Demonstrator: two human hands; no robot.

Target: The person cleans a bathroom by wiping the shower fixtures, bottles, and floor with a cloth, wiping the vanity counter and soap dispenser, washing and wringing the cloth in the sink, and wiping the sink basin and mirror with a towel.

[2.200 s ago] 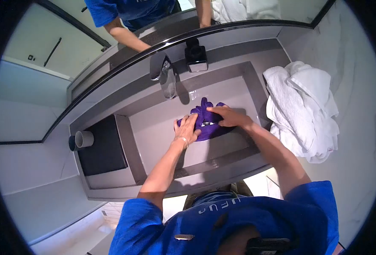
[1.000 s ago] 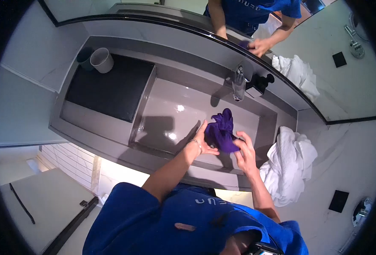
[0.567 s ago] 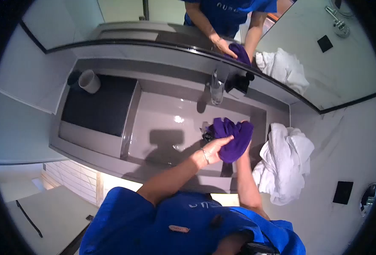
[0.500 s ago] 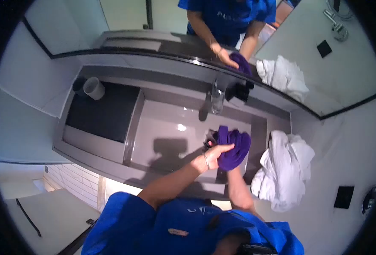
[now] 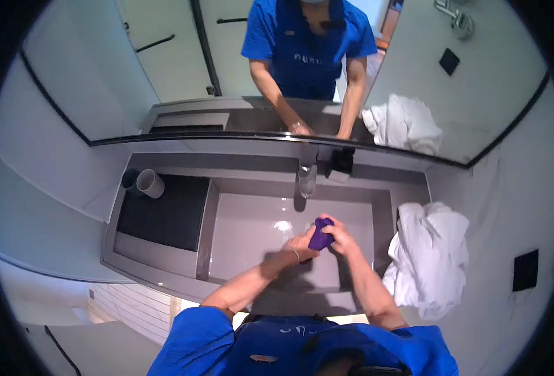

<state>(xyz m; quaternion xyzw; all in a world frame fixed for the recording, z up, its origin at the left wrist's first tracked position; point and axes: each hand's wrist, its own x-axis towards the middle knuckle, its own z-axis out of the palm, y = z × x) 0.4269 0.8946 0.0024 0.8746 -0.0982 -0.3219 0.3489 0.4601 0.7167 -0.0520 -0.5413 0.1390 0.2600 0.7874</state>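
Observation:
A purple cloth [image 5: 321,235], bunched up small, is between my two hands over the grey sink basin [image 5: 245,244]. My left hand [image 5: 302,243], with a bracelet at the wrist, is wrapped round its left side. On the right side, my right hand [image 5: 338,234] grips it with bent fingers. Part of the cloth is hidden by the fingers. Behind my hands stands the chrome faucet [image 5: 307,178], and something small and dark lies just below them in the basin.
A dark soap bottle [image 5: 341,165] stands right of the faucet. White towels [image 5: 430,257] are heaped on the counter's right end. Two cups, one light [image 5: 151,183] and one dark [image 5: 131,180], stand by a black mat [image 5: 164,216] at the left. A mirror [image 5: 189,75] spans the back.
The purple cloth has gone from spread and loosely folded to a compact bunch squeezed between both hands. The view has tilted up, showing more of the mirror.

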